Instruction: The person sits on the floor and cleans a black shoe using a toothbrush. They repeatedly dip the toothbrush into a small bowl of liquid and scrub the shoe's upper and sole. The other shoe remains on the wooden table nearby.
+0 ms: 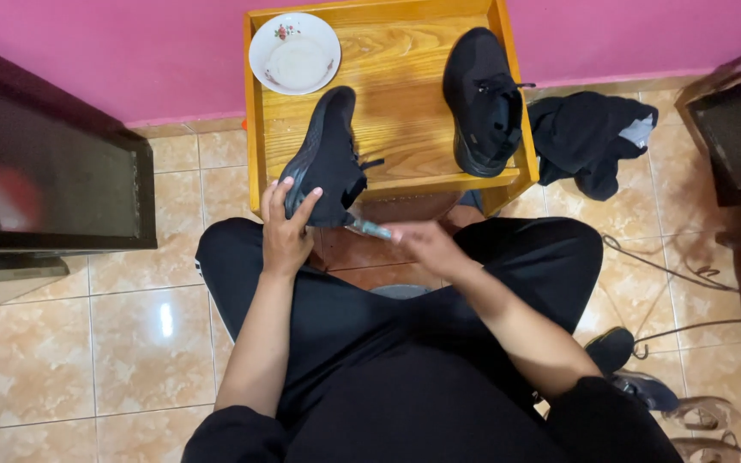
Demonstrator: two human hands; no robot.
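My left hand (285,230) grips the heel end of a black sneaker (328,159), which leans with its toe on a low wooden table (396,94) and its heel over the table's front edge. My right hand (426,247), blurred, holds a small pale object (370,228), perhaps a brush, right under the sneaker's heel. A second black sneaker (482,101) lies on the right side of the table. My legs in black trousers fill the lower middle of the view.
A white bowl (294,53) with a flower pattern sits at the table's back left corner. A dark cloth heap (593,137) lies on the tiled floor to the right. A dark cabinet (45,171) stands left, cords and sandals (696,420) right. A pink wall runs behind.
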